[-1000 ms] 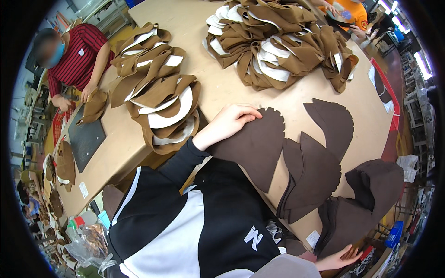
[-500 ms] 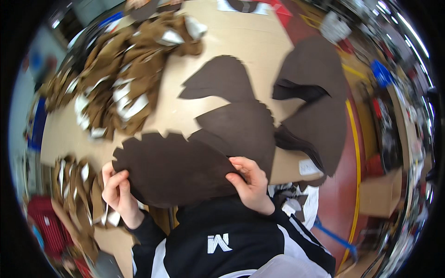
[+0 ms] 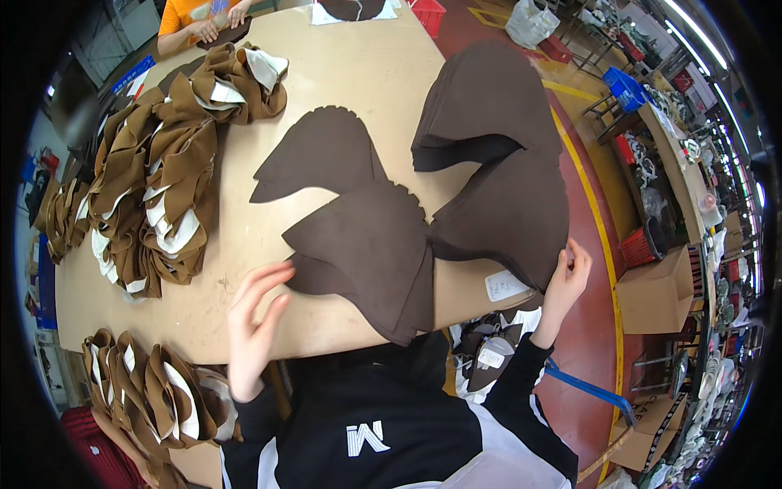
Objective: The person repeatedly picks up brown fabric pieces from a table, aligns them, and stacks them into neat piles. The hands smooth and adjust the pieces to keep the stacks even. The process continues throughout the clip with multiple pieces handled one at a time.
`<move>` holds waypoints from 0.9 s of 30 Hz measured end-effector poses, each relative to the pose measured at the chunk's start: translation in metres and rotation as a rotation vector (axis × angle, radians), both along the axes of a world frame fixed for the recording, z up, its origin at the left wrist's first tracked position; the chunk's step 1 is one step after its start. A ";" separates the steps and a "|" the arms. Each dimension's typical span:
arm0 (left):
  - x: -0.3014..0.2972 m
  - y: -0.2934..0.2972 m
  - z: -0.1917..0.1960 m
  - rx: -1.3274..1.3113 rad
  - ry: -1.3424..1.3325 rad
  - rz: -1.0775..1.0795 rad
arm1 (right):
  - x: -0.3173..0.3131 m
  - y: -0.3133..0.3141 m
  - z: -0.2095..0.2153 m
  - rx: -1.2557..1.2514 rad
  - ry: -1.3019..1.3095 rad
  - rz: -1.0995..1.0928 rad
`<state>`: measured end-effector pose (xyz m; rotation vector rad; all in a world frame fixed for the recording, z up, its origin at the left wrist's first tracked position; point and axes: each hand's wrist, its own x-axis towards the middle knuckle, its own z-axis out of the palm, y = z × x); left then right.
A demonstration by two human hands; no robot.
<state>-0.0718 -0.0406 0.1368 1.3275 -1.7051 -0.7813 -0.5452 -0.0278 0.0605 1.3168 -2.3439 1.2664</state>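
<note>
Several stacks of dark brown cut fabric pieces lie on the tan table. The nearest stack has a scalloped edge and reaches the table's front edge. My left hand is open with fingers spread, its fingertips at the left corner of that stack. My right hand pinches the right edge of another dark brown stack that overhangs the table. A third piece lies behind, and a thick pile is at the far right.
Heaps of folded brown-and-white fabric bundles cover the table's left side, with more at the lower left. Another person in an orange top works at the far end. Cardboard boxes and crates stand on the red floor to the right.
The view has swung. Both hands held the scalloped piece against my body before; now that piece lies on the table, my left hand is at its corner and my right hand has moved to the right stack.
</note>
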 end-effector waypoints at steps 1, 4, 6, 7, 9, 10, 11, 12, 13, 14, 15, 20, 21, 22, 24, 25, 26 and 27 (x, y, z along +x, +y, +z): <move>-0.020 -0.010 0.005 0.014 -0.012 -0.037 | -0.004 0.002 -0.001 0.017 0.162 -0.017; -0.086 -0.047 0.009 -0.149 -0.101 -0.365 | -0.004 -0.005 0.012 0.045 -0.117 0.041; -0.138 -0.078 -0.016 -0.239 -0.089 -0.544 | -0.004 -0.016 0.026 0.088 -0.104 0.111; -0.163 -0.092 -0.034 -0.306 -0.105 -0.553 | -0.003 -0.019 0.032 0.113 -0.099 0.148; -0.198 -0.105 -0.060 -0.303 -0.223 -0.553 | 0.002 -0.026 0.042 0.215 -0.037 0.344; -0.210 -0.105 -0.067 -0.336 -0.250 -0.514 | 0.002 -0.027 0.046 0.261 -0.004 0.426; -0.216 -0.101 -0.075 -0.368 -0.278 -0.470 | 0.005 -0.026 0.048 0.368 -0.038 0.483; -0.220 -0.094 -0.075 -0.337 -0.266 -0.408 | 0.005 -0.022 0.046 0.422 -0.021 0.467; -0.222 -0.087 -0.076 -0.319 -0.269 -0.392 | 0.006 -0.016 0.044 0.483 -0.006 0.455; -0.221 -0.081 -0.076 -0.300 -0.272 -0.373 | 0.008 -0.010 0.045 0.488 -0.003 0.495; -0.219 -0.073 -0.076 -0.273 -0.279 -0.353 | 0.010 -0.002 0.048 0.499 -0.006 0.539; -0.214 -0.066 -0.066 -0.254 -0.339 -0.411 | 0.011 0.007 0.055 0.487 -0.007 0.549; -0.213 -0.072 -0.061 -0.294 -0.360 -0.409 | 0.011 0.003 0.060 0.466 0.005 0.524; -0.213 -0.078 -0.058 -0.333 -0.380 -0.408 | 0.010 -0.002 0.062 0.445 0.017 0.499; -0.220 -0.088 -0.063 -0.314 -0.387 -0.386 | 0.008 -0.015 0.061 0.380 -0.045 0.433; -0.220 -0.092 -0.063 -0.302 -0.389 -0.371 | 0.009 -0.018 0.060 0.351 -0.074 0.402; -0.218 -0.096 -0.065 -0.109 -0.344 -0.433 | 0.012 -0.015 0.058 0.332 0.040 0.373; -0.213 -0.097 -0.067 -0.161 -0.336 -0.437 | 0.017 -0.012 0.054 0.310 0.153 0.350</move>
